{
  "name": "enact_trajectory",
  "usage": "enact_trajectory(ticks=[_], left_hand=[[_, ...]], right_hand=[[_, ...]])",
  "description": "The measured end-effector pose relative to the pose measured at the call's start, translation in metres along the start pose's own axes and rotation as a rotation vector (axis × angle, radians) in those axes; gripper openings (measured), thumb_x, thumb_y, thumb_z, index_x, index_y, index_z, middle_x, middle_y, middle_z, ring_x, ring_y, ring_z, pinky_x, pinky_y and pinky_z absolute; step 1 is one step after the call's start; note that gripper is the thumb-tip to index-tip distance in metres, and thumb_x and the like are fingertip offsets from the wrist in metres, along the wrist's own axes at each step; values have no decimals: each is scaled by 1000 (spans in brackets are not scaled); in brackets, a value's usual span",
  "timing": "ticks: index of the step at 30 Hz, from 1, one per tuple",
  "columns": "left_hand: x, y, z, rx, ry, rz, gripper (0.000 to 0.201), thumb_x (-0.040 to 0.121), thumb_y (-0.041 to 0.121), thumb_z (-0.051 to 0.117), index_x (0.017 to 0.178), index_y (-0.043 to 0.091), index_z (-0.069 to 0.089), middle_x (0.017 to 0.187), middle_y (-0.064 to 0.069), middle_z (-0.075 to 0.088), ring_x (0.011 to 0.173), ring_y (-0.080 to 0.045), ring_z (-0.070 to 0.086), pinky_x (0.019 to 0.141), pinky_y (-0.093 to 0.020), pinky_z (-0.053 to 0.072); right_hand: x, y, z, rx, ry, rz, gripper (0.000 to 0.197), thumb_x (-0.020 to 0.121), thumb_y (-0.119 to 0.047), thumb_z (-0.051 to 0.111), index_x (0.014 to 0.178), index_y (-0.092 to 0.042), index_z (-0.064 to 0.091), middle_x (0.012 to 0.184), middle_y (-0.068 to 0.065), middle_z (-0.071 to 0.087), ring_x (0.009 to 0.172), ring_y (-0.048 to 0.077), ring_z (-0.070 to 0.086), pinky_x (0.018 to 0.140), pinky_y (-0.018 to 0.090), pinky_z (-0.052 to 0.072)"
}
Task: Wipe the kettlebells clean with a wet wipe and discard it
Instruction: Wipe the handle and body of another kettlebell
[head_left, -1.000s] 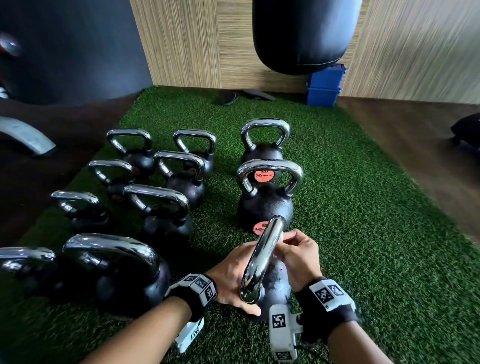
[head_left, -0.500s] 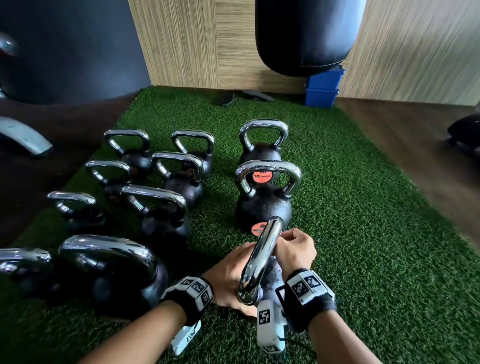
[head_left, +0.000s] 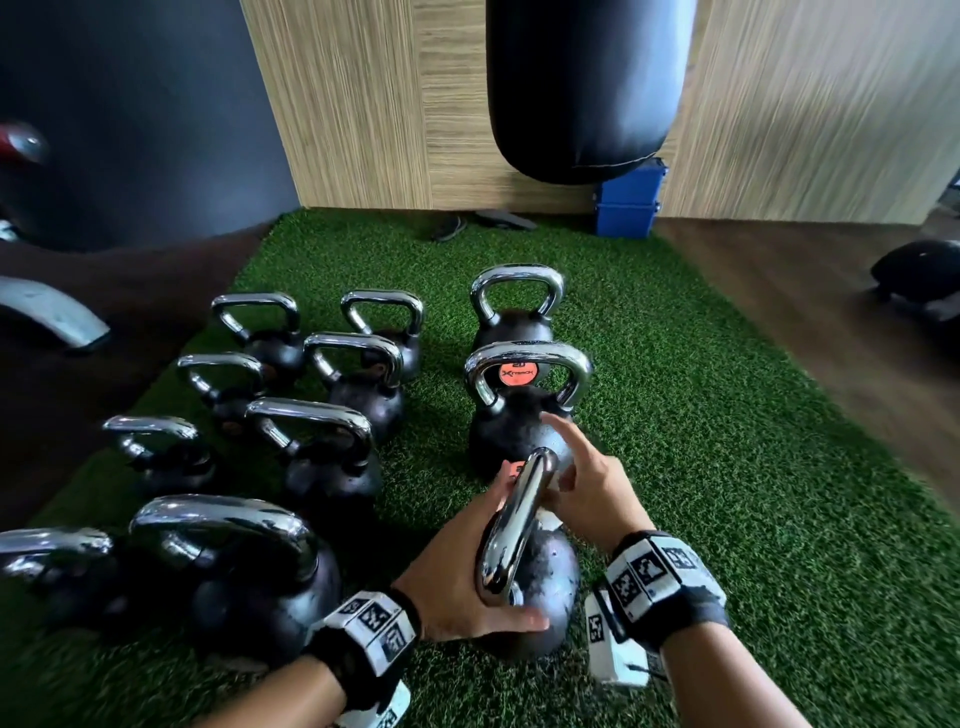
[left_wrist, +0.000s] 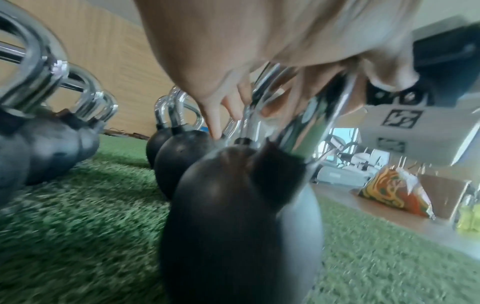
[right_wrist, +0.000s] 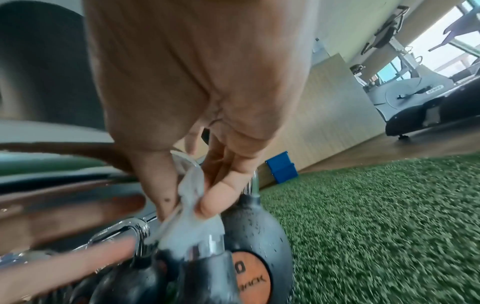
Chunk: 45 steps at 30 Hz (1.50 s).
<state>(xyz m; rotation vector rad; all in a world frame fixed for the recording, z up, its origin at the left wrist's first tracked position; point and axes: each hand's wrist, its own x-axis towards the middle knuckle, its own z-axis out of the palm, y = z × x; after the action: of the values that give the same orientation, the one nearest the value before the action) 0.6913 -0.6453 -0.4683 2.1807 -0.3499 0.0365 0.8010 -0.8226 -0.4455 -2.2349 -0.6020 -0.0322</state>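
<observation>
The nearest kettlebell (head_left: 545, 582) stands on the green turf, black with a chrome handle (head_left: 519, 519) that runs away from me. My left hand (head_left: 462, 587) rests against its left side, thumb laid across the near face; the left wrist view shows its fingers (left_wrist: 215, 123) pointing down at the handle's foot. My right hand (head_left: 563, 467) is at the far end of the handle, index finger stretched forward. It pinches a crumpled white wet wipe (right_wrist: 192, 189) between thumb and fingers (right_wrist: 215, 201), and the wipe lies against the handle's far post (right_wrist: 207, 244).
Two more kettlebells (head_left: 519, 431) stand in line just ahead, and several others (head_left: 322, 457) crowd the left. A black punching bag (head_left: 587, 88) hangs over the far turf beside a blue box (head_left: 628, 202). Bare turf (head_left: 753, 493) and a wooden floor lie on the right.
My right hand, curled by the handle's top before, has moved forward to the handle's far end and stretched out its index finger. The left hand stays on the kettlebell.
</observation>
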Motion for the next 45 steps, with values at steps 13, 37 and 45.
enact_trajectory(ticks=[13,37,45], left_hand=[[17,24,-41,442,-246,117,117,77,19,76,154,51,-7,151,42,-5,153,-8,-8,115,-33,33],[103,57,-121,319,-596,-405,61,80,52,78,135,49,54,132,12,63,114,-4,62,105,-23,45],[161,-38,-106,502,-314,-822,55,84,46,73,121,5,70,126,-13,70,118,-26,65,95,-28,49]], right_hand=[[2,-30,-24,-292,-141,144,19,82,-18,65,99,-20,74,89,1,72,76,14,68,68,23,58],[-20,-47,-104,-249,-194,284,30,83,-11,56,107,-20,72,108,4,72,93,17,66,76,20,53],[57,-60,-112,-98,7,300,19,82,-11,62,96,-17,74,93,1,74,82,17,70,71,26,57]])
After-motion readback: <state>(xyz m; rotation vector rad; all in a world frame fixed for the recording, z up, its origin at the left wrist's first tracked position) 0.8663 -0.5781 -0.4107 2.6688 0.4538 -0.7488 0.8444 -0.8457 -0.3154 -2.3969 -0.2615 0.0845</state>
